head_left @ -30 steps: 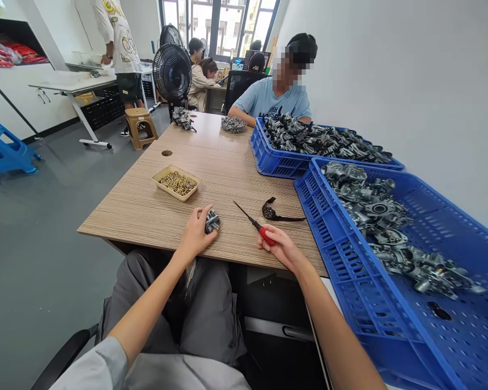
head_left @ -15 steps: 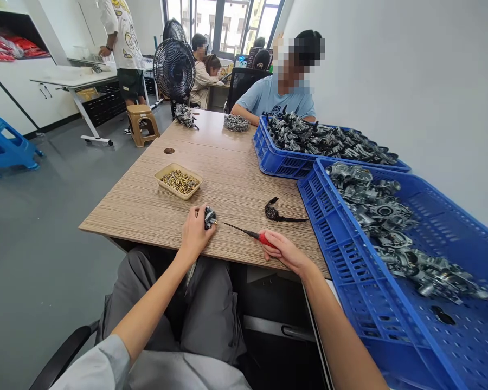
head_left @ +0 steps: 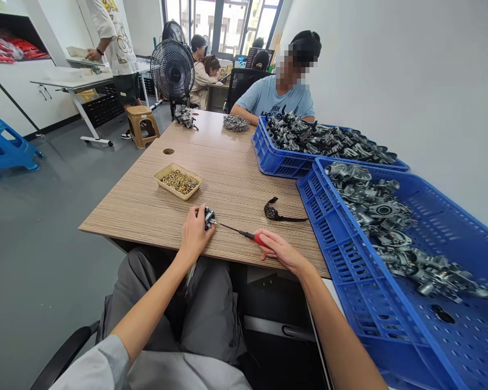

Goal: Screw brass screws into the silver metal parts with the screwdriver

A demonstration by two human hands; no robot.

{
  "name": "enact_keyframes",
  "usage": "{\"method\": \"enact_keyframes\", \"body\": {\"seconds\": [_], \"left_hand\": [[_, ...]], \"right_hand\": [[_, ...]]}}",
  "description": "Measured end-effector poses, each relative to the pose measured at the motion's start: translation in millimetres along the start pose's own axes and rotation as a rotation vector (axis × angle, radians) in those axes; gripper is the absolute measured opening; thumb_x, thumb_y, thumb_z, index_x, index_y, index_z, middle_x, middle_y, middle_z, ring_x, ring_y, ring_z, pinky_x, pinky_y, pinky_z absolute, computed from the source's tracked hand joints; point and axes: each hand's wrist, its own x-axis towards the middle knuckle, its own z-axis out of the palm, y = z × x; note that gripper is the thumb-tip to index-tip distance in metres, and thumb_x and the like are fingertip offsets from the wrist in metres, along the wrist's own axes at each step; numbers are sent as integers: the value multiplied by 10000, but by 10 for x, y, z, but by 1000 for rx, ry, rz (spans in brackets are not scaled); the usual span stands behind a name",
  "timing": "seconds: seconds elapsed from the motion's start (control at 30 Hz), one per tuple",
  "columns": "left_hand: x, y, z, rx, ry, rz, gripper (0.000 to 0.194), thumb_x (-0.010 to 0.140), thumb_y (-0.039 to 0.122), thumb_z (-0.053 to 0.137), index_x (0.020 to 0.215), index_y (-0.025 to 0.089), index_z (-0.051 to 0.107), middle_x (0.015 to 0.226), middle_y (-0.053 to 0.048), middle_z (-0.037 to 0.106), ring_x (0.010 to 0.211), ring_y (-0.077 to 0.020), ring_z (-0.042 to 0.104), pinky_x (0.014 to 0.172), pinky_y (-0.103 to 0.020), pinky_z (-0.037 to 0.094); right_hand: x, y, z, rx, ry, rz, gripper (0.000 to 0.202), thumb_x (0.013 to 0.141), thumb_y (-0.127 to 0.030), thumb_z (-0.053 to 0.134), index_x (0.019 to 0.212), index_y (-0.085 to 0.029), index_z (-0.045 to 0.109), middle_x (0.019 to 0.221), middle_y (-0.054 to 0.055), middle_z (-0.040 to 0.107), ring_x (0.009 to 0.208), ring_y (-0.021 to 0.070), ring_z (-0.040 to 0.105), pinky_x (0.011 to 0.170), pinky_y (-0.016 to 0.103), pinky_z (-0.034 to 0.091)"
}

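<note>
My left hand (head_left: 194,232) is wrapped round a small grey metal carburetor (head_left: 209,217) near the table's front edge, hiding much of it. A brass-coloured fitting (head_left: 215,222) sticks out of its right side. In my right hand (head_left: 282,249) is a screwdriver (head_left: 246,234) with a red handle and a long dark shaft, pointing left. Its tip is at the brass fitting; whether it sits in a slot is too small to tell. Beyond my left hand stands a cream tray (head_left: 162,181) of small brass pieces. A black wristwatch (head_left: 271,211) lies behind the screwdriver.
Two blue crates (head_left: 329,227) (head_left: 264,157) of metal carburetor parts line the right side. At the table's far end are more metal parts (head_left: 185,116) and a bundle of grey pieces (head_left: 236,123). A co-worker in a blue shirt (head_left: 274,97) sits there. A black fan (head_left: 173,70) stands behind.
My right hand has moved slightly left, bringing the screwdriver's tip from a small gap up to the brass fitting. My left hand has barely moved. A standing person in the background has shifted.
</note>
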Motion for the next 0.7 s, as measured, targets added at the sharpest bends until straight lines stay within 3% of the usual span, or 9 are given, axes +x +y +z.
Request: {"method": "enact_keyframes", "body": {"seconds": [0.43, 0.7], "left_hand": [[-5, 9, -10, -4, -10, -3, 607, 918, 294, 662, 1472, 198, 431, 1301, -137, 531, 1164, -296, 613, 861, -369, 562], [9, 87, -10, 121, -24, 4, 624, 953, 300, 639, 1506, 175, 379, 1308, -148, 550, 1188, -297, 589, 863, -368, 560]], "right_hand": [[1, -6, 14, 70, 34, 44, 455, 895, -651, 690, 1033, -224, 619, 673, -110, 285, 529, 60, 196, 702, 299, 552], [10, -11, 31, 75, 59, 37, 451, 879, -650, 712, 1034, -234, 630, 717, -94, 329, 543, 59, 209, 708, 294, 571]]}}
